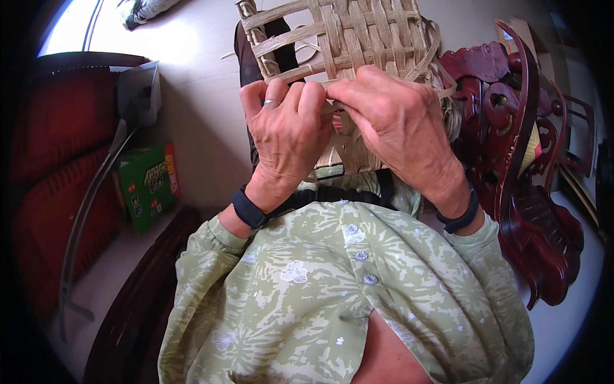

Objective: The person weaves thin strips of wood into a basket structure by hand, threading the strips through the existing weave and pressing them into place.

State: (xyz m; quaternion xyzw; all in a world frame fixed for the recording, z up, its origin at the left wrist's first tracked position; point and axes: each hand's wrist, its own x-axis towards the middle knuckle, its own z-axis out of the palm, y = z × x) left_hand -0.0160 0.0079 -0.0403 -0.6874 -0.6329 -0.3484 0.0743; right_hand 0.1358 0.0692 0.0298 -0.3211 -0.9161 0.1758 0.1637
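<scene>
A partly woven panel of flat tan strips (pixel 348 45) on a frame lies over my lap, its far end at the top of the view. Open gaps show between the strips on its left side. My left hand (pixel 288 125) is closed at the panel's near part, fingers curled over a strip by the frame's left. Beside it my right hand (pixel 396 115) pinches a tan strip between thumb and forefinger, the tips almost meeting the left hand. Both hands hide much of the weave beneath them. Loose strips hang at the panel's right edge.
Carved dark red wooden furniture (pixel 511 141) stands close on the right. To the left are red cushions (pixel 61 160), a metal stand (pixel 102 173) and a green box (pixel 148 182). Pale floor tiles (pixel 204 128) lie between. A furry animal (pixel 137 11) is partly visible at the top left.
</scene>
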